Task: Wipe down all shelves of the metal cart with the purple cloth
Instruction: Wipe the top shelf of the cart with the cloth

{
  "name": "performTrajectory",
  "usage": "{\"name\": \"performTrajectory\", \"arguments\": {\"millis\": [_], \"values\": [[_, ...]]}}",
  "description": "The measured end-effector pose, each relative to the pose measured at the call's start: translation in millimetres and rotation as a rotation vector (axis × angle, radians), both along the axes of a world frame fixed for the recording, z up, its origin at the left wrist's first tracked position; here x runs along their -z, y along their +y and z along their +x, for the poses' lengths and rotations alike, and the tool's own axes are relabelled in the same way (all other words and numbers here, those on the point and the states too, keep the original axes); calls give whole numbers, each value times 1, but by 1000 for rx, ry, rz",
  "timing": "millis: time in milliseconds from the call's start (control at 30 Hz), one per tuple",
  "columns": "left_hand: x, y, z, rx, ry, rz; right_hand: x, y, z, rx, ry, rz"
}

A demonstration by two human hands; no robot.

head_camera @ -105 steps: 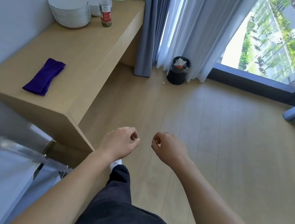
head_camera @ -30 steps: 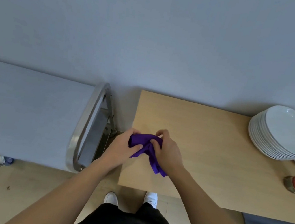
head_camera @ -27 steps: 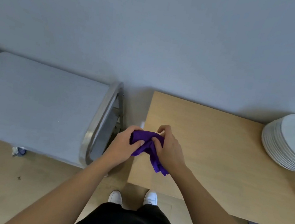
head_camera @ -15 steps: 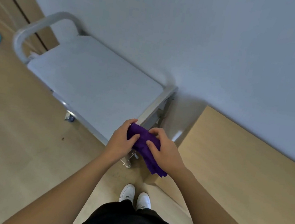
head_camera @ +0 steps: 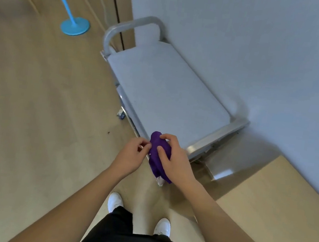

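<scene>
Hands first, head view (the only one): right hand (head_camera: 175, 164) wraps the purple cloth (head_camera: 158, 153), thumb across the front and fingers curled over the top, so it's bunched into a wad w/ a tail hanging below the palm. Left hand (head_camera: 131, 156) sits just beside it, fingertips pinching the cloth's left edge as far as I can tell, prob. gathering it into a pad that fits one palm before wiping. Cloth is held in the air over the near corner of the metal cart (head_camera: 177, 103), not touching it, so I'd judge no shelf wiped yet. Cart stands lengthwise against the wall (head_camera: 247, 41); top shelf (head_camera: 151, 72) is flat, matte grey, w/ a tube handle at each end: near handle (head_camera: 220, 134) just beyond the hands, far handle (head_camera: 127, 25) at the other end. A caster (head_camera: 121, 115) peeks out on the cart's left side; lower shelves mostly hidden under the top one. Desk (head_camera: 278, 199), light wood, lies to the right, its corner near the cart's near end. Floor (head_camera: 31, 123) is pale wood; blue stand w/ round base (head_camera: 74, 24) well apart, far left. White shoes (head_camera: 115, 202) point toward the cart.
</scene>
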State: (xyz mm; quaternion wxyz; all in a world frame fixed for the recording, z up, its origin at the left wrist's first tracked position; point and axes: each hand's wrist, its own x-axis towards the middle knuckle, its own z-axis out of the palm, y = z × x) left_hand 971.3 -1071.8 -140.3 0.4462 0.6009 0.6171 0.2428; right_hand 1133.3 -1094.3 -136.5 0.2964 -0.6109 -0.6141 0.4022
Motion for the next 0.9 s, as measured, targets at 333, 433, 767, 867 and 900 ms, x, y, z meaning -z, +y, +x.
{"name": "performTrajectory", "arguments": {"millis": [333, 433, 767, 867, 900], "values": [[8, 67, -126, 391, 767, 356, 4, 78, -115, -64, -107, 9], [9, 90, -157, 435, 730, 351, 1, 101, -150, -30, -45, -40], [-2, 165, -226, 355, 425, 307, 6, 161, -211, -111, -180, -90], [-1, 186, -229, 378, 300, 270, 11, 179, -212, -19, -312, -16], [0, 194, -229, 394, 276, 268, 12, 185, -212, 3, -304, -20]]}}
